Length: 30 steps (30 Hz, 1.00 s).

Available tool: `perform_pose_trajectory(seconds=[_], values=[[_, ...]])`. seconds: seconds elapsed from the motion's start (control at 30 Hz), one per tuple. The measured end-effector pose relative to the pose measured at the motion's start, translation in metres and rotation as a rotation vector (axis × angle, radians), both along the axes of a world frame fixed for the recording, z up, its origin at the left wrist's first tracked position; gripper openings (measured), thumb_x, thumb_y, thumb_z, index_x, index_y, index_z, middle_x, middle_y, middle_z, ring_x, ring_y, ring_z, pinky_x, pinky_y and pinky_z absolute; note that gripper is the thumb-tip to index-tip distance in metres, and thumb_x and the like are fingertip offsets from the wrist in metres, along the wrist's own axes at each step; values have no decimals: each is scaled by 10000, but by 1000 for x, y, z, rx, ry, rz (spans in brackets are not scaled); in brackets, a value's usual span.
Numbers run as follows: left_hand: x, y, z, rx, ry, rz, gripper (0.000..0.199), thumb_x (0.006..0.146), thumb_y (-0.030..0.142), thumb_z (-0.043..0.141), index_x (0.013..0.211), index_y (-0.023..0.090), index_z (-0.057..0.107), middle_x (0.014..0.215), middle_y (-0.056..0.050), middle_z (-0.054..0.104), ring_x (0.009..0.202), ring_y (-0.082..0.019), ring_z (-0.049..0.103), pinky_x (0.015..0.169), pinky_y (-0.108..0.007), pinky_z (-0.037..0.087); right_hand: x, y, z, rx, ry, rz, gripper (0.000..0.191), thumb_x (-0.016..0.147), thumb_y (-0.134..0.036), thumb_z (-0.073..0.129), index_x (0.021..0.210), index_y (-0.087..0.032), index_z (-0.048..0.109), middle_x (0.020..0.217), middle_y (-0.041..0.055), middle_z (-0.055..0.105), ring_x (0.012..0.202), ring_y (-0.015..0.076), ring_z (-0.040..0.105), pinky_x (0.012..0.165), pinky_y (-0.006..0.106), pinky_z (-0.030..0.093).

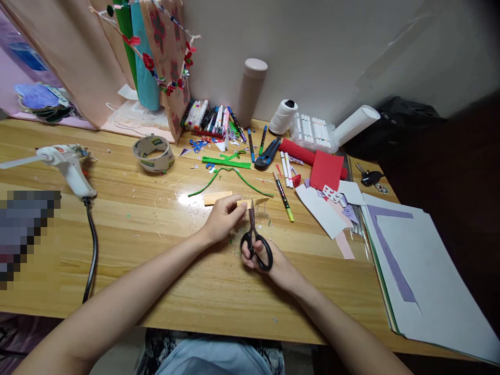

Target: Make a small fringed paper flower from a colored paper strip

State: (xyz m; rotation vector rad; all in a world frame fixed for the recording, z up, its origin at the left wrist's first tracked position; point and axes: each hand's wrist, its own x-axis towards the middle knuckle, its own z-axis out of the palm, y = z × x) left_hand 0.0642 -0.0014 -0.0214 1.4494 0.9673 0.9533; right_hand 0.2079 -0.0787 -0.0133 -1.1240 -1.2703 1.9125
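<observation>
My left hand (223,217) pinches a strip of yellow-orange paper (261,200) near the middle of the desk. My right hand (273,263) is closed round the black handles of a pair of scissors (253,237). The scissors' blades point away from me and meet the strip just right of my left fingertips. Another yellow-orange piece (213,198) lies flat on the wood beside my left hand. Behind both hands a bent green stem (219,172) arches across the desk. A marker with a yellow-green end (284,198) lies to the right of the strip.
A white glue gun (68,166) with a black cord stands left, near a tape roll (153,154). A utility knife (267,153), markers (207,117), red paper (327,171) and a thread spool (282,117) lie at the back. White sheets (437,265) cover the right side.
</observation>
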Motion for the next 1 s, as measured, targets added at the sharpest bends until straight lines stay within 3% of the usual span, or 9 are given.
perform_pose_trajectory(seconds=[0.3,1.0], values=[[0,0,0,-1,-4,15,358,833,415,460,568,180,405,531,43,389,503,-92,367,498,-233,296,3,-1,2,-6,-12,75,643,727,-794,329,744,-164,454,603,-21,444,505,74,289,475,225,214],[0,0,2,13,34,7,347,828,390,456,559,183,383,521,44,371,505,-93,354,500,-237,279,-2,-2,-5,-27,36,-71,568,746,-725,452,674,-162,446,531,-47,384,466,61,289,454,225,194]])
